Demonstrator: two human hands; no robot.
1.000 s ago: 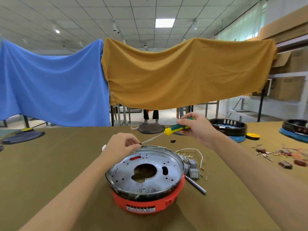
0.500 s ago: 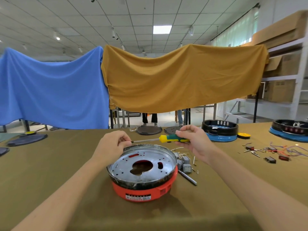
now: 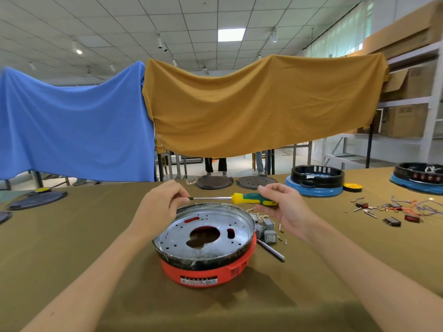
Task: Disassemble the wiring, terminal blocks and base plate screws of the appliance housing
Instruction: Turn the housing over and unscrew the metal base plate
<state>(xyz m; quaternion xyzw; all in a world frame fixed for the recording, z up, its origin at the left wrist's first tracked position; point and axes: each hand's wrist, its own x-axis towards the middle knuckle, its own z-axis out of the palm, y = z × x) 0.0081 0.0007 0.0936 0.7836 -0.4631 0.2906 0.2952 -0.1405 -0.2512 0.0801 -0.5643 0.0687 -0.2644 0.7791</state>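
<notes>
My right fingers (image 3: 268, 191) are curled round the green and yellow handle of the screwdriver (image 3: 254, 199), thumb underneath, so my right hand (image 3: 288, 209) grips the tool. My left hand (image 3: 159, 207) has its fingers bent inward and pinches the tip of the shaft between thumb and fingertips. The screwdriver lies level between both hands, held in the air above the far rim of the housing (image 3: 206, 245).

The housing sits on the table (image 3: 72, 248) directly below my hands, red body down and labelled side toward me. Its metal plate (image 3: 211, 226) faces up inside a dark rim. The plate has a large irregular centre hole, two smaller slots and several small holes; red shows through them.

Just to the right of the housing, on the cloth, lie grey terminal blocks (image 3: 267, 230), a few small loose metal parts and a metal rod (image 3: 271, 250). Whether the small parts are screws, I cannot tell.

Farther right, well apart from the housing, lies a scatter of wires (image 3: 407, 207) and small dark parts. At the far table edge stand two dark discs (image 3: 214, 182), a black and blue housing (image 3: 316, 180) and a yellow disc (image 3: 352, 187).
</notes>
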